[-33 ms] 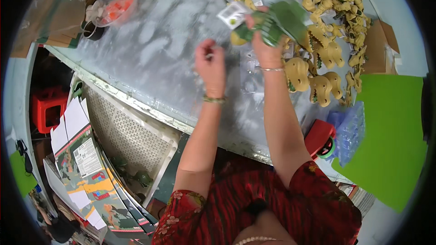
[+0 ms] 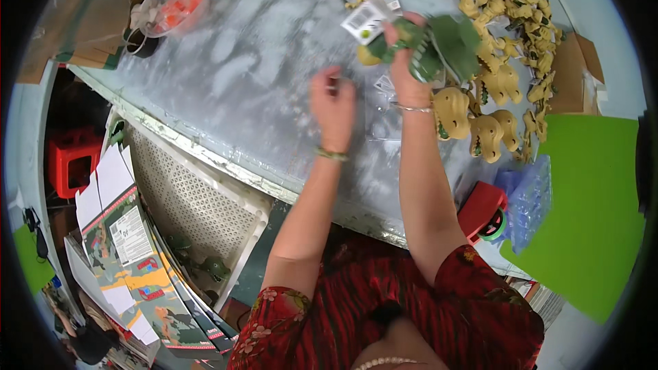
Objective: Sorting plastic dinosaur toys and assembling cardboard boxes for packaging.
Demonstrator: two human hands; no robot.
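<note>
Hands: left hand (image 2: 334,104) hovers low over the worktable (image 2: 240,62), fingers curled in, thumb and forefinger pinched on something too small to make out; right hand (image 2: 406,62) is closed around a green toy dinosaur (image 2: 439,48), lifted just above the tabletop.
Toy: the green toy dinosaur sits at the far right part of the table, its body sticking out to the right of the fist, with a white tag (image 2: 367,19) hanging at its left.
Heap: tan toy dinosaurs (image 2: 507,20) are piled along the right edge of the table, the nearest ones just beside the right wrist.
Plastic: a clear bag (image 2: 382,106) lies flat on the table between the two hands.
Far left corner: a clear bag of orange pieces (image 2: 175,3) rests near the table's corner.
Below the table: a white perforated crate (image 2: 199,199) leans at the left, with printed cardboard sheets (image 2: 137,267) stacked beside it.
Right side: a green board (image 2: 589,212) stands next to a red stool (image 2: 483,209).
</note>
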